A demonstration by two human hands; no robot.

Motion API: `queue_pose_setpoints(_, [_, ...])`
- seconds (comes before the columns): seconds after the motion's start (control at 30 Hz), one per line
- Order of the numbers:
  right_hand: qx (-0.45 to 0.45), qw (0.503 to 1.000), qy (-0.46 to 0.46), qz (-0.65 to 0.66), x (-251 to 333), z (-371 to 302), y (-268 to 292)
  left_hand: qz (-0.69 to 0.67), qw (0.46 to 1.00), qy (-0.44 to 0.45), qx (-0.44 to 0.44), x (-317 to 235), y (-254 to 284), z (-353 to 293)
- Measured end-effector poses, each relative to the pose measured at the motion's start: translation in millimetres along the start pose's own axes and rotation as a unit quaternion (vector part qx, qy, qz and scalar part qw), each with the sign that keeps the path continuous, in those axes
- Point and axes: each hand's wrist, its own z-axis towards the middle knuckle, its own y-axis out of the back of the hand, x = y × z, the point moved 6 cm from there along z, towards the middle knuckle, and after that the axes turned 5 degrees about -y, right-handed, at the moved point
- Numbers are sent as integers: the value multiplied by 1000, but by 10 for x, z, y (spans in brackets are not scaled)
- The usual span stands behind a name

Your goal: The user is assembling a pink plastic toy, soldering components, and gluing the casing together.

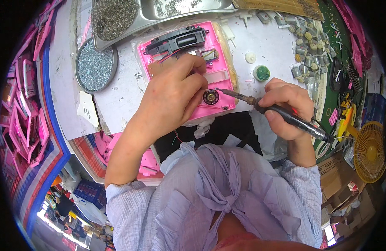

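Note:
A pink plastic housing (224,87) lies on the table before me, with a black mechanism (176,42) along its far side and thin wires in it. At its near right part sits a small round speaker (211,97). My right hand (287,106) grips a black soldering iron (295,120), its tip pointing left, right by the speaker's upper edge. My left hand (174,94) reaches over the housing with its fingers pinched beside the speaker. What those fingertips hold, perhaps a wire, is too small to make out.
A round dish of small screws (96,67) stands at left, below a metal tray (113,19) of small metal parts. Small motors (310,46) lie in a heap at far right. A small green-filled pot (262,73) sits near my right hand. A yellow fan (370,151) is at right.

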Motion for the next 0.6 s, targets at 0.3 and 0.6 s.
queue_pose_setpoints(0.3, [37, 999, -11, -13, -2, 95, -91, -20, 1000, 2, -3, 15, -6, 12])
queue_pose_setpoints(0.6, [52, 998, -8, -27, 3, 134, -127, -15, 1000, 4, 6, 17, -5, 8])
